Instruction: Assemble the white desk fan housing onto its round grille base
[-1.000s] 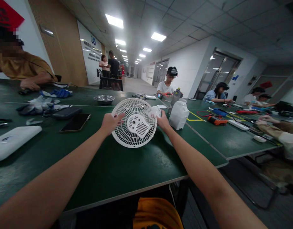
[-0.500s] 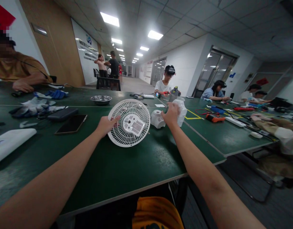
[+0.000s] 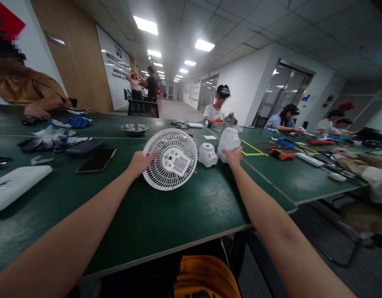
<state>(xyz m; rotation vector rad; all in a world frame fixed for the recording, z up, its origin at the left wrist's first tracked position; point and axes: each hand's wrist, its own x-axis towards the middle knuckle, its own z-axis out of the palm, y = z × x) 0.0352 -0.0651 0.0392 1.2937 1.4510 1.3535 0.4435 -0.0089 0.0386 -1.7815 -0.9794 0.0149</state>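
Observation:
A round white fan grille [image 3: 156,176] with a motor mount at its centre is held tilted up over the green table [image 3: 141,223]. My left hand [image 3: 141,162] grips its left rim, with the thumb on the slats. Just right of the grille, a small white vented housing [image 3: 207,155] stands on the table. My right hand [image 3: 233,157] is closed round the lower part of a larger white plastic piece [image 3: 229,140], which leans to the right of the housing. The fingers behind that piece are partly hidden.
A metal bowl [image 3: 134,129] sits behind the grille. Leftward lie a phone [image 3: 96,160], a dark case [image 3: 85,147], gloves [image 3: 51,138] and a white device [image 3: 18,186]. An orange multimeter [image 3: 282,154] and a power strip [image 3: 309,159] are to the right. Other people sit around the tables.
My right hand has moved down and right and closed on the larger white piece, which now leans. The small housing is uncovered. My left hand still holds the grille.

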